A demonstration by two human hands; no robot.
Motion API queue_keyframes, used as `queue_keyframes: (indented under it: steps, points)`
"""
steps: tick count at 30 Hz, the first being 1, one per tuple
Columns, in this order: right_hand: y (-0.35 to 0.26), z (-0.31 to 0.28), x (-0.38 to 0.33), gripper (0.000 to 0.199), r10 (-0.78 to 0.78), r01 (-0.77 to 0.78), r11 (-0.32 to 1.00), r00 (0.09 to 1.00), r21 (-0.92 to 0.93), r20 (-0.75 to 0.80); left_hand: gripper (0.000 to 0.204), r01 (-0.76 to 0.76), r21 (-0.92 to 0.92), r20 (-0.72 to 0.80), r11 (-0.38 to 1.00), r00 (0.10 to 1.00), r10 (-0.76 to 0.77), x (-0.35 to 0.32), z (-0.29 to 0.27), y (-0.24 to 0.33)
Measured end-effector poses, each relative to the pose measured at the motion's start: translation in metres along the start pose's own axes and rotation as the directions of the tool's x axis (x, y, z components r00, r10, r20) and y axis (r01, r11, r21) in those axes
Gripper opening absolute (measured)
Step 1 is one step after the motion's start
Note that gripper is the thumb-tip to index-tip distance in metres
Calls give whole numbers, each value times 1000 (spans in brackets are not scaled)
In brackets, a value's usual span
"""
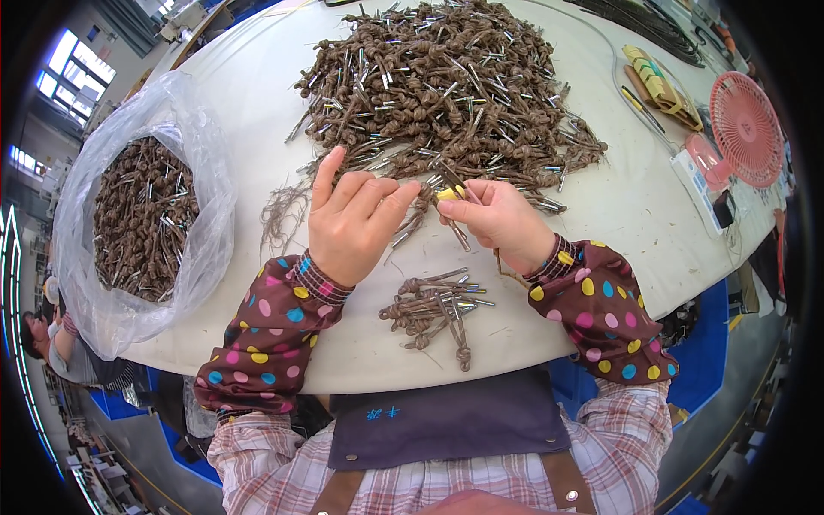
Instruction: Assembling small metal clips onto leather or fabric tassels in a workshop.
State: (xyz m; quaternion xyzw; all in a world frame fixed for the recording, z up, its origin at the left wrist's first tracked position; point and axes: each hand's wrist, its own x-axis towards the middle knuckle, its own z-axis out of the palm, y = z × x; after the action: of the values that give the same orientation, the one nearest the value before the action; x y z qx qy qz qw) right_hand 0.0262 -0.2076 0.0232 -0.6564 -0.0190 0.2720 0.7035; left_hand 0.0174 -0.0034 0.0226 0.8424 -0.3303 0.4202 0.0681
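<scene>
Furthest left, I see a clear plastic bag (215,202) holding brown knotted cords (146,219) on the pale bench (257,112). Next come thin loose strands (283,215), lying beside the left hand (350,227). That grip is half curled, one finger raised, with another fingertip reaching to the knotted cord (424,203) at the centre; the thumb is hidden, so I cannot tell whether it pinches.

This cord sits between the two hands, in front of the big pile (429,86) and beyond a small bunch (429,313) near the bench's edge. I judge it light and soft along its length, firmer at the knot, with stiff, slick shiny tips. I'd take hold at the knot, since the tips might slide through my fingers and the strands might fray.

The right hand (508,225) has its grip closed, thumb and fingers pinching a yellow-handled tool (451,194) whose dark metal end points up toward the pile. Over at far right stands a pink fan (745,129).
</scene>
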Motion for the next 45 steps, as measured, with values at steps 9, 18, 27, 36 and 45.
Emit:
queue_keyframes:
  steps: [9,18,27,36,45]
  points:
    - [2,-8,2,20,86,-93,995,976,28,198,12,124,-398,82,909,992,-100,-1,5,-5]
    - [-2,-10,-3,36,-599,453,577,800,-680,24,14,107,-420,113,901,991,-64,-1,3,-8]
    - [0,-3,-8,26,-782,428,80,587,-900,209,15,93,-409,144,908,989,-36,-2,5,-4]
    - [-4,-1,-10,27,-778,397,-111,535,-911,328,15,46,-374,167,926,986,19,-5,9,-3]
    - [18,-11,4,43,-583,505,674,812,-540,31,12,229,-437,115,870,973,-199,0,6,0]
